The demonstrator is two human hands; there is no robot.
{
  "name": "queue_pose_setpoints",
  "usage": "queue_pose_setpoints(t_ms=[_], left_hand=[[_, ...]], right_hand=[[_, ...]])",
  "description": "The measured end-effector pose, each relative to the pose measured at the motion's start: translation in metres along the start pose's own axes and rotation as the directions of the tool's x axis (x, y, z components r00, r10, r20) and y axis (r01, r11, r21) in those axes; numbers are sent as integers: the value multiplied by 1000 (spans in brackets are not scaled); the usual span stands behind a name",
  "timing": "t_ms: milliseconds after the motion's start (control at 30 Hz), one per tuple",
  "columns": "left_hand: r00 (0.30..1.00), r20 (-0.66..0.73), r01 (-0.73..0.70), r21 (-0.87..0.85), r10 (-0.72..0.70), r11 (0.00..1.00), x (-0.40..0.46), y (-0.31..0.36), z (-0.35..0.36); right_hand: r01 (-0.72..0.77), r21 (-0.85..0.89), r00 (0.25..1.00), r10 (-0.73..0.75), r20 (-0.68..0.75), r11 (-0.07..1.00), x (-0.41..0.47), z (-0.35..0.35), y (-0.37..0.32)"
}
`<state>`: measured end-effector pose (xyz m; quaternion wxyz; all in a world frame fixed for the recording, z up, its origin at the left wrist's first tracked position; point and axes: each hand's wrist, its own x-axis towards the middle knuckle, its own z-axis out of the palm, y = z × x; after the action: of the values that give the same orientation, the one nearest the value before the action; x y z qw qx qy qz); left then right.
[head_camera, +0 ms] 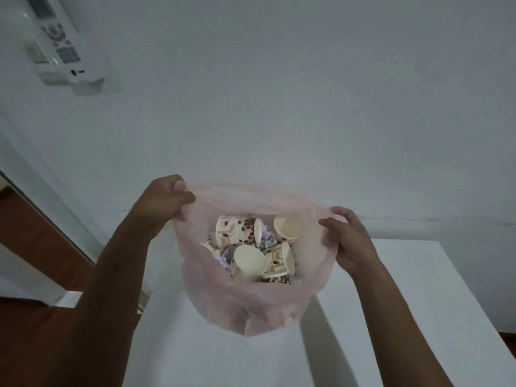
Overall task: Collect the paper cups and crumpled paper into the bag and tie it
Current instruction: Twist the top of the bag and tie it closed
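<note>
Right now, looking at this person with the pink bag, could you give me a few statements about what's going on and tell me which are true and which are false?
1. Both hands hold the pink bag open by its rim. True: the left hand and the right hand each have a grip on one side.
2. The bag is already tied. False: its mouth is wide open.
3. Paper cups lie inside the bag. True.
4. The bag holds only cups. False: crumpled paper shows between them.
5. A remote control hangs on the wall at upper left. True.
</note>
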<state>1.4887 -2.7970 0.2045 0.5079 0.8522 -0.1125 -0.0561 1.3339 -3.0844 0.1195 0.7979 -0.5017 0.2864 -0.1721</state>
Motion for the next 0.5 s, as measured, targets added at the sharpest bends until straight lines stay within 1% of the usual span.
queue_pose_setpoints(t_ms=[67, 100, 133, 167, 200, 233, 267, 367, 433, 467, 500], left_hand=[[988, -137, -62, 60, 69, 996, 10, 4, -13], [971, -203, -107, 98, 125, 989, 15, 4, -21], [952, -247, -150, 148, 183, 978, 19, 3, -30], [937, -268, -179, 182, 224, 967, 24, 2, -38], [930, -281, -182, 206, 236, 962, 29, 0, -46], [934, -281, -169, 193, 219, 967, 33, 0, -51], [941, -278, -150, 172, 194, 974, 36, 0, -57], [962, -208, -153, 133, 178, 979, 41, -4, -67], [974, -141, -162, 103, 176, 981, 44, -3, -76], [981, -102, -159, 88, 167, 983, 47, -3, -81], [988, -61, -136, 77, 141, 988, 51, -5, -85]], right_hand=[[138, -134, 989, -144, -37, 981, -2, 7, -21], [216, -236, 971, -235, -54, 947, -3, 10, -32], [291, -365, 938, -339, -72, 884, -5, 13, -43], [343, -514, 889, -448, -92, 786, -6, 15, -54], [360, -648, 832, -545, -102, 671, -8, 17, -64], [344, -743, 785, -610, -108, 574, -10, 18, -74], [314, -801, 759, -642, -111, 510, -13, 18, -83], [230, -900, 714, -693, -103, 371, -25, 15, -103], [221, -916, 651, -750, -118, 335, -33, 13, -110], [200, -917, 636, -758, -146, 345, -36, 14, -112], [165, -914, 652, -736, -182, 371, -35, 15, -113]])
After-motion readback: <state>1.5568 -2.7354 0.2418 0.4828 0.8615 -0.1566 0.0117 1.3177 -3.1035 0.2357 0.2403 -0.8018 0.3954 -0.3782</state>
